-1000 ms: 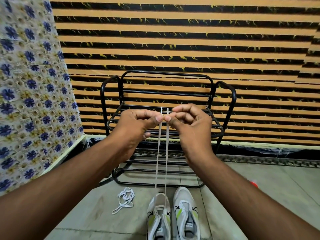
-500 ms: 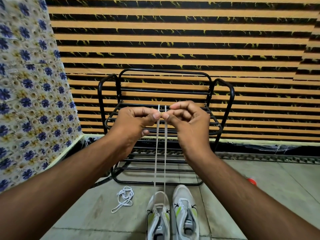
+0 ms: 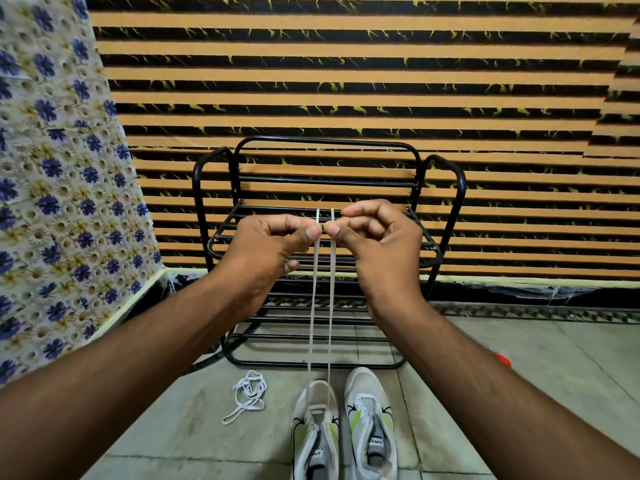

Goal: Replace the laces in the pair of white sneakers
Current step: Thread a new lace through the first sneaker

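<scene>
Two white sneakers stand side by side on the floor at the bottom, toes pointing away: the left sneaker [image 3: 316, 431] and the right sneaker [image 3: 372, 424]. A white lace [image 3: 320, 306] runs through the left sneaker's lowest eyelets, and its two ends rise straight up as parallel strands. My left hand [image 3: 273, 244] pinches the left strand near its tip. My right hand [image 3: 374, 244] pinches the right strand at the same height. Both tips stick up level above my fingers. A second loose white lace [image 3: 247, 398] lies crumpled on the floor, left of the sneakers.
A black metal shoe rack [image 3: 329, 258] stands just behind the sneakers against an orange-and-black striped wall. A floral-patterned surface [image 3: 59, 209] rises on the left. Something small and red [image 3: 503, 359] lies on the floor at the right.
Both hands keep their pinch on the lace ends and have hardly moved; the strands stay taut and level.
</scene>
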